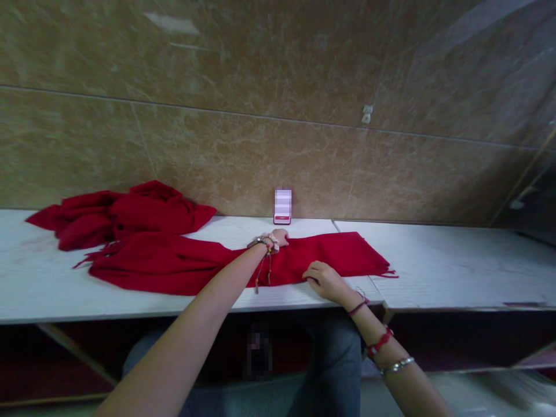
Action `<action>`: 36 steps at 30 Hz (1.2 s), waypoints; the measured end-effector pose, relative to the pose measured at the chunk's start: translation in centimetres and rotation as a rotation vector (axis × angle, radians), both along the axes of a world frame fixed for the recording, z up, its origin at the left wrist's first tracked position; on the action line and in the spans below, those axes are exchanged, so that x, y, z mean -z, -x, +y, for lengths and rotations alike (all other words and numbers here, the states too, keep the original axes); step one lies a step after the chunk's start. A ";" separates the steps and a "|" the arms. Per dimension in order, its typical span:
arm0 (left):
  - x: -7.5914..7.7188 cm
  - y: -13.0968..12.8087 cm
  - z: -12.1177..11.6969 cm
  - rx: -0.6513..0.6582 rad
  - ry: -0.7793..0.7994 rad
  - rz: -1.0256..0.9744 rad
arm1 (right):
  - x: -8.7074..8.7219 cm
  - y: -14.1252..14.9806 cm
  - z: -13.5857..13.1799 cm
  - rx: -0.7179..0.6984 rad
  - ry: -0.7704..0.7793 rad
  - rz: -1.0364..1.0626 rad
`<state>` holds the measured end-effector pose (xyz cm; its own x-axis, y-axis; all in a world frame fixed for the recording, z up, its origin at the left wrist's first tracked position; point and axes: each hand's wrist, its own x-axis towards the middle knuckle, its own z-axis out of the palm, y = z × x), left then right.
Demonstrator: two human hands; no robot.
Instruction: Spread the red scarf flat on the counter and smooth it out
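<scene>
A long red scarf (330, 252) lies lengthwise on the white tabletop, flat on the right and bunched into folds on the left. Tassels show at both of its ends. My left hand (281, 236) reaches across the cloth, its fingers closed at the far edge; they are partly hidden. At the near edge, further right, my right hand (324, 281) has its fingers curled on the scarf's border. Behind the left part sits a crumpled heap of red cloth (143, 211), apart from both hands.
A phone (282, 205) with a lit screen leans upright against the brown tiled wall (243, 150) behind the table. The white tabletop (443, 272) has a seam right of the middle. Dark open shelves (456, 339) lie below its front edge, near my knees.
</scene>
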<state>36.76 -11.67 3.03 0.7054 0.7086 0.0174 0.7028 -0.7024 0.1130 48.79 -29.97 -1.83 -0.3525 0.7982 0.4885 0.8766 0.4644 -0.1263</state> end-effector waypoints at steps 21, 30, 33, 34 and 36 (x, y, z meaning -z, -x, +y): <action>3.4 -0.4 -2.7 0.443 -0.069 0.047 | -0.2 0.2 -0.1 0.009 0.002 0.015; 1.6 3.8 -1.9 0.229 -0.292 -0.110 | 0.0 0.4 -0.2 0.027 -0.010 0.017; 0.5 7.4 0.1 0.107 -0.131 -0.096 | -0.2 0.5 -0.2 0.021 0.002 0.008; 0.2 8.5 0.6 0.096 -0.097 -0.077 | -0.2 0.5 -0.2 0.022 0.003 0.004; -0.1 10.4 1.3 0.105 -0.038 -0.041 | -0.4 0.6 -0.3 0.027 0.005 -0.005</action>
<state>26.36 -10.37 3.16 0.7742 0.6288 0.0730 0.6201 -0.7765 0.1123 48.17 -30.24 -1.48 -0.3336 0.8095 0.4831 0.8893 0.4403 -0.1239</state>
